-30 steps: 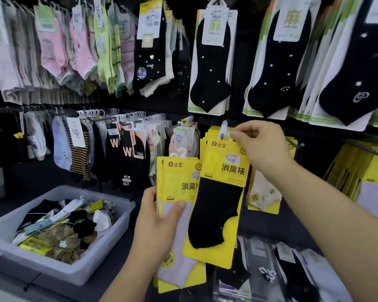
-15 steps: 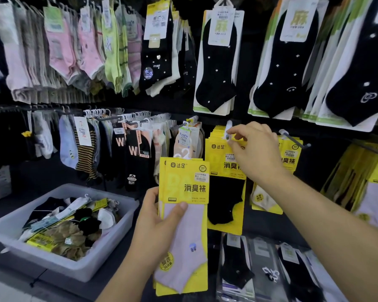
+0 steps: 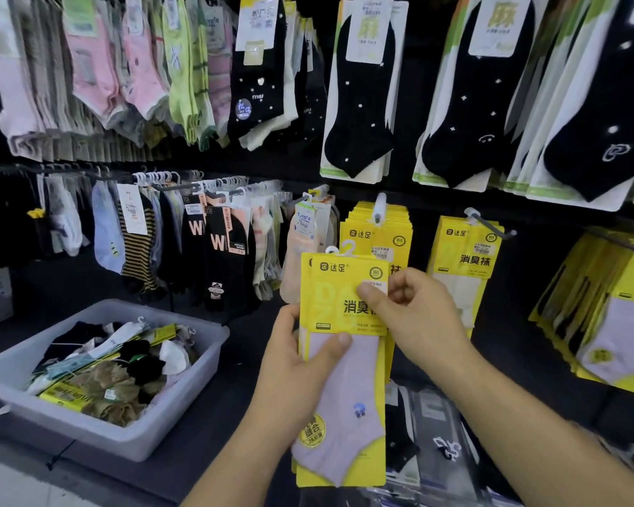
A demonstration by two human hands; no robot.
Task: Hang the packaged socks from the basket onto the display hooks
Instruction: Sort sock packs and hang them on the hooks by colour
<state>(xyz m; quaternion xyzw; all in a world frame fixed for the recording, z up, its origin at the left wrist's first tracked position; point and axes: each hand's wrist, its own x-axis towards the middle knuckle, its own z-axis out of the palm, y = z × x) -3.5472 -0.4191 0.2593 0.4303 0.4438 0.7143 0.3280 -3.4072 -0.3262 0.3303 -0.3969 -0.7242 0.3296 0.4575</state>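
My left hand (image 3: 297,364) grips a small stack of yellow sock packs (image 3: 344,408) by its left edge, thumb across the front; the front pack shows a pale lilac sock. My right hand (image 3: 414,312) pinches the front pack's upper right corner. Just behind them a full hook (image 3: 379,206) carries yellow packs (image 3: 374,232), the black-sock pack among them. A second hook (image 3: 491,223) to the right holds more yellow packs (image 3: 465,254). The grey basket (image 3: 154,429) at lower left holds several loose sock packs.
Rows of hung socks fill the wall above and to the left. More yellow packs (image 3: 615,323) hang at the far right. Clear-wrapped dark socks (image 3: 440,433) hang below my hands. The basket stands on a dark shelf (image 3: 213,448).
My right hand let go of the black-sock pack, now on the middle hook, and came down to the stack in my left hand. The stack rose slightly.
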